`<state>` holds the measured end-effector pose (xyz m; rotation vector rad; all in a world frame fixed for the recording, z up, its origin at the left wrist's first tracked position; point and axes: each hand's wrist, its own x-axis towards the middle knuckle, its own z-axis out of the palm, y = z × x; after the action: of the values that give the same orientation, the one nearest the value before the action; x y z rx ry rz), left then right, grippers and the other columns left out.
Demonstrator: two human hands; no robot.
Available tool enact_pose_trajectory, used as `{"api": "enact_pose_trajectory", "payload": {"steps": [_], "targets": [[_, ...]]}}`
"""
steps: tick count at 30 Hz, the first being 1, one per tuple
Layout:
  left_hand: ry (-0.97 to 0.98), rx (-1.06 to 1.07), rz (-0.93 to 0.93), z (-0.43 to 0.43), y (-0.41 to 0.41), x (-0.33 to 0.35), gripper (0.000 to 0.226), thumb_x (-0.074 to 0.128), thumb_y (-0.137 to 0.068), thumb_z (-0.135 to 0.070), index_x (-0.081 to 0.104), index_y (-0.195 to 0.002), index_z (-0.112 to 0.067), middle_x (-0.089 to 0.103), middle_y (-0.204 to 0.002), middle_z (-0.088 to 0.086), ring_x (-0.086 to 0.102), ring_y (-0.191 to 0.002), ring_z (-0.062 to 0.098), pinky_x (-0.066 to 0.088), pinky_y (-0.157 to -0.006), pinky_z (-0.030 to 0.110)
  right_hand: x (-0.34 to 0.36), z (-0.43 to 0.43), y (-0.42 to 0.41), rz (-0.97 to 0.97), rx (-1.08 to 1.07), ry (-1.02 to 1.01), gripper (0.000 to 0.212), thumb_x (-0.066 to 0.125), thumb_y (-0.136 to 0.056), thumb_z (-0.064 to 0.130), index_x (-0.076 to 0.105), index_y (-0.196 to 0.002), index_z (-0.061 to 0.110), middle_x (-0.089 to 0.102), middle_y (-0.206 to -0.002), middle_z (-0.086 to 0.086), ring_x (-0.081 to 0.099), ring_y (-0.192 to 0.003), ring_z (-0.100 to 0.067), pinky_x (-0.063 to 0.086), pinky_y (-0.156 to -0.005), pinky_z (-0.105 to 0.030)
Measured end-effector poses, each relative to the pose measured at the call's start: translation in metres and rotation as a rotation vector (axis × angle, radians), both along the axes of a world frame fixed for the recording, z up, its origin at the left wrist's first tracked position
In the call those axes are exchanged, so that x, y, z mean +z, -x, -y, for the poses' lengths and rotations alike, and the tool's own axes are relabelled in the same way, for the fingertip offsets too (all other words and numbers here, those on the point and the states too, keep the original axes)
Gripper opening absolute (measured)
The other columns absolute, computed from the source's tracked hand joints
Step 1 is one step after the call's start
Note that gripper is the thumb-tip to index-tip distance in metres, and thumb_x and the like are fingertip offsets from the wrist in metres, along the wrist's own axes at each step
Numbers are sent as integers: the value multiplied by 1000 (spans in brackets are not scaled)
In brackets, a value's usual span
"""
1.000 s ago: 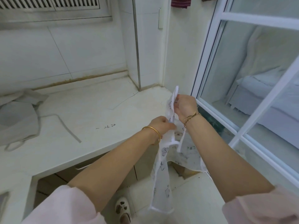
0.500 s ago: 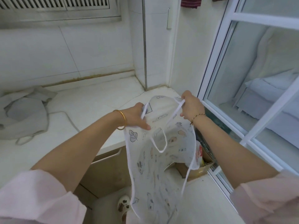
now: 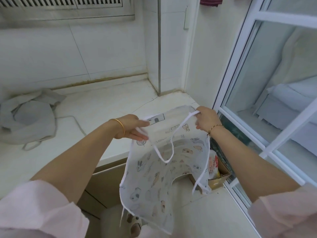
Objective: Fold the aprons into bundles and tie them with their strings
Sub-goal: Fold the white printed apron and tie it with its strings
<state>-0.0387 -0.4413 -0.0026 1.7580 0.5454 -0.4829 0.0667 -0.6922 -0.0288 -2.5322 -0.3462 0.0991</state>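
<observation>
A white printed apron (image 3: 154, 182) with small animal drawings hangs spread in the air off the counter's right end. My left hand (image 3: 133, 127) grips its top left corner and my right hand (image 3: 206, 118) grips its top right corner. The white neck loop (image 3: 165, 152) dangles down between them, and thin white strings (image 3: 199, 181) trail from the apron's sides. A second, grey apron (image 3: 29, 121) lies crumpled on the white counter (image 3: 96, 114) at the far left, its string curling across the surface.
A white-framed glass door (image 3: 257, 83) stands close on the right. Below the apron, a cardboard box with a plastic bag (image 3: 215, 170) sits on the floor by the door. My slippered foot (image 3: 134, 225) shows under the apron. Tiled walls close the counter's back.
The apron was bunched in both hands a second ago. My hands have moved apart, pulling its top edge open, and now hold it spread slightly wider.
</observation>
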Motion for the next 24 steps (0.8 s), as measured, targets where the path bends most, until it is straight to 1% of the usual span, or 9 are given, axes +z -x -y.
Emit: {"api": "enact_pose_trajectory", "payload": {"steps": [3,6,7,9,12,15,19,22,24], "targets": [[284,-137,-5,-10,2,-3,66,78,-72,-39,49,-117,-1,58,-126,19,62,-111,27,50,-97,35,-2,3,-3,-79,-90,-52,26,39,-97,18,54,-109,0,65,-95,-22,66,-87,-38,55,-79,-48],[470,-41,53,-22,2,-11,36,60,-74,-10,53,-106,4,54,-128,23,56,-119,33,46,-102,38,-3,8,-6,-98,-77,6,23,43,-95,15,57,-88,-3,63,-86,-20,62,-77,-33,54,-68,-37],[410,-52,77,-24,3,-14,40,57,-71,-5,55,-108,9,57,-123,21,57,-116,31,46,-102,37,0,9,-4,-91,-51,81,22,47,-93,12,56,-77,-1,60,-78,-15,57,-73,-29,47,-60,-29],[-5,-165,119,-20,5,-13,37,67,-70,-4,63,-106,3,63,-106,11,60,-101,24,53,-88,26,2,9,-2,-91,-5,207,26,53,-89,11,50,-63,6,50,-65,-5,49,-72,-22,32,-51,-22],[-532,-211,80,-8,-5,-17,9,69,-82,-15,62,-86,-10,63,-78,4,63,-67,17,48,-56,20,0,7,-1,-149,87,367,24,59,-85,7,52,-63,12,58,-77,-4,56,-81,-23,40,-61,-24],[-511,12,84,1,-4,-13,14,44,-94,-2,58,-93,1,65,-77,20,61,-38,18,52,-45,23,-7,5,-6,-194,133,292,4,60,-86,3,60,-89,2,66,-102,-15,64,-95,-30,51,-81,-35],[-407,260,661,4,-6,-11,19,45,-94,0,46,-107,-13,62,-82,18,65,-49,26,58,-50,33,5,5,-7,58,-34,-168,24,40,-93,-1,58,-109,2,59,-99,-17,65,-87,-35,53,-79,-41],[-224,220,522,5,-7,-21,42,64,-86,-1,43,-120,-12,63,-81,12,67,-53,24,58,-51,33,3,4,-4,36,-73,-381,34,32,-95,0,55,-119,7,58,-101,-14,67,-77,-32,57,-73,-44],[-261,206,375,1,-1,-29,18,59,-91,-7,54,-107,0,62,-75,17,63,-42,17,56,-47,28,-4,6,-1,-1,-57,-303,34,30,-97,4,53,-120,11,57,-103,-14,67,-71,-33,58,-63,-40]]}}
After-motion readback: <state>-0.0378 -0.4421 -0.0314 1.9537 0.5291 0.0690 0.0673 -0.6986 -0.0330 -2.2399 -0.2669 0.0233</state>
